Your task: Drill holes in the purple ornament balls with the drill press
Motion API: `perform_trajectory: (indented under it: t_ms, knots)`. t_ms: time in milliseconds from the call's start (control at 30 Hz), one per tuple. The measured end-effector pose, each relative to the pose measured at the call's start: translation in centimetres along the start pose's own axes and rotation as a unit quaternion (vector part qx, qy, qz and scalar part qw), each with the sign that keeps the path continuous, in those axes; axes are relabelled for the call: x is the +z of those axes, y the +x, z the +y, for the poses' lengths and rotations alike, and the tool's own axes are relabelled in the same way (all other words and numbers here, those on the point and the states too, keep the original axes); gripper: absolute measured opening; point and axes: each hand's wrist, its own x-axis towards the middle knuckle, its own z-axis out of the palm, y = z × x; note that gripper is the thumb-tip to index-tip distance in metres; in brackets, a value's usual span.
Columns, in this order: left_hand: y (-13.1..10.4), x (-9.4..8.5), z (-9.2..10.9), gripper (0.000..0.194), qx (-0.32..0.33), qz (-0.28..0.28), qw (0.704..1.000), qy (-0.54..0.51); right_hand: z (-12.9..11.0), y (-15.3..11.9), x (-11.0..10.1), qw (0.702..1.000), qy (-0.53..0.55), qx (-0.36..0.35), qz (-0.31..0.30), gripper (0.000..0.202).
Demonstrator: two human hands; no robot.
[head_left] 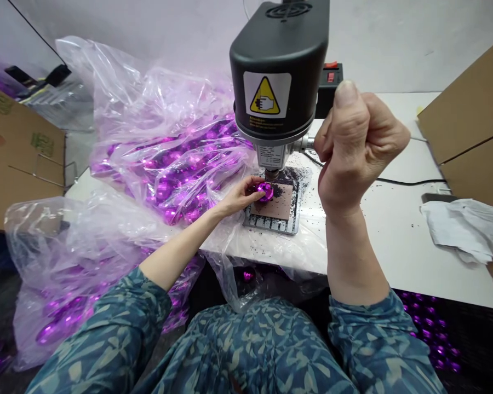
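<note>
The bare right grip [349,145] hides the end of the silver metal lever [308,143], and the bare left grip [250,193] covers part of the shiny purple faceted ball [266,191]. Whether the dark metal chuck [271,174] meets the ball cannot be told. The lower yellow lettering [263,125] on the black rounded machine housing [271,49], itself cut off by the top edge, is too small to read. The clear crinkled plastic bag [143,87] blurs the purple balls [166,189] inside.

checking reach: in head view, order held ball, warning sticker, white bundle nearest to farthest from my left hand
1. Held ball: in left hand
2. Warning sticker: above, on machine
3. White bundle: far right, on table
</note>
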Motion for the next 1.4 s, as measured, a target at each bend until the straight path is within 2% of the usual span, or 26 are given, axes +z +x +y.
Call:
perform_trajectory:
  t_ms: [200,333,433,633,800,1033,1100,1267,1400]
  knots:
    - [0.2,1.0,0.6,0.058,0.007,0.006,0.995,0.097,0.1,-0.1,-0.3,1.000,-0.010,0.013,-0.014,0.065]
    - [0.0,2.0,0.8,0.054,0.059,0.033,0.977,0.203,0.7,-0.2,-0.5,0.998,-0.058,0.014,-0.024,0.064]
    - [-0.1,2.8,0.5,0.058,0.094,0.044,0.969,0.227,1.1,-0.3,-0.6,0.995,-0.094,0.013,-0.029,0.064]
    - [-0.2,3.5,0.0,0.059,0.070,0.073,0.978,0.183,0.6,-0.7,-0.4,1.000,-0.025,0.000,-0.005,0.065]
    - [-0.4,3.7,-0.2,0.060,0.037,0.086,0.988,0.125,0.8,-2.2,-0.6,0.997,0.030,-0.074,0.015,0.061]
    - [-0.3,3.7,-0.6,0.064,0.047,0.077,0.992,0.087,1.9,-3.6,-1.0,0.996,-0.005,-0.091,0.024,0.061]
    - [-0.3,3.8,-0.6,0.066,0.050,0.079,0.992,0.082,2.1,-3.7,-1.0,0.994,0.020,-0.105,0.021,0.058]
    - [-0.2,3.7,-0.7,0.067,0.054,0.080,0.991,0.092,3.2,-4.3,-1.5,0.979,0.046,-0.199,0.000,0.048]
    - [-0.1,3.6,-0.7,0.066,0.055,0.080,0.991,0.090,4.0,-4.5,-1.9,0.975,0.046,-0.219,-0.011,0.046]
